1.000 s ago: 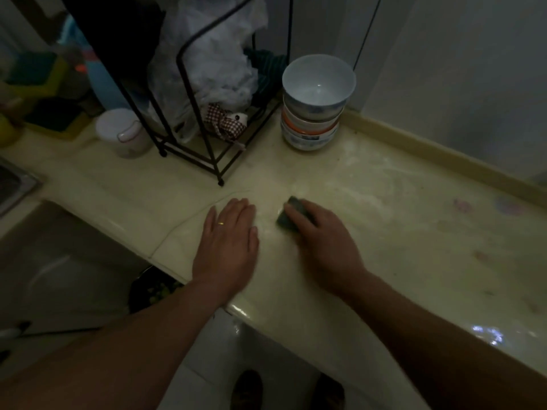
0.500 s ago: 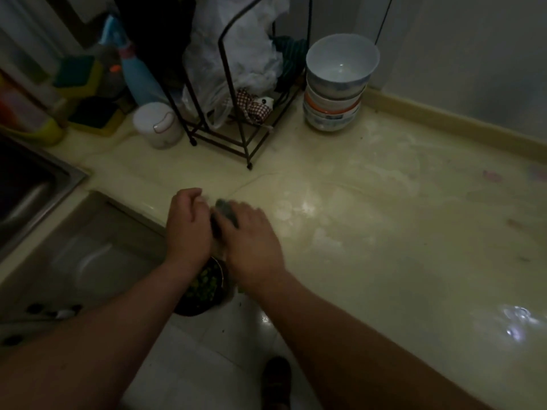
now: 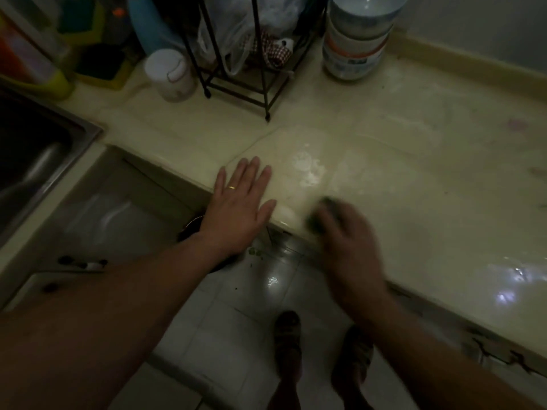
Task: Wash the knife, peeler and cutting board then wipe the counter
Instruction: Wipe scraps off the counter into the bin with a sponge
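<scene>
Dim light falls over a pale yellow worktop (image 3: pixel 414 173) that runs from a steel sink (image 3: pixel 35 161) at the left to a raised back edge along the wall on the right. Wet sheen and whitish smears show on its surface ahead of the hands.

The left hand (image 3: pixel 239 202) lies flat and released on the front edge of the worktop, fingers spread and pointing away from the person, a ring (image 3: pixel 231 187) on one finger. The right hand (image 3: pixel 343 232) is blurred just to its right, also at the front edge, and is closed around a dark scrubbing pad (image 3: pixel 324 213) pressed onto the worktop; only the pad's front part shows past the fingers. The two hands are near each other but apart.

At the back stands a black wire rack (image 3: pixel 236 72) with a plastic bag (image 3: pixel 233 34) and a checked cloth (image 3: pixel 272 51) in it. A white lidded jar (image 3: pixel 170 75) stands just left of the rack, and a stack of bowls (image 3: pixel 355 45) just right of it. Sponges and a blue bottle (image 3: pixel 151 28) sit further left behind the sink.

Below the worktop edge, a dark bin (image 3: pixel 192 229) is partly hidden by the left forearm, green scraps lie on the tiled floor (image 3: pixel 225 321), and the person's two feet are visible. Knife, peeler and cutting board cannot be made out.
</scene>
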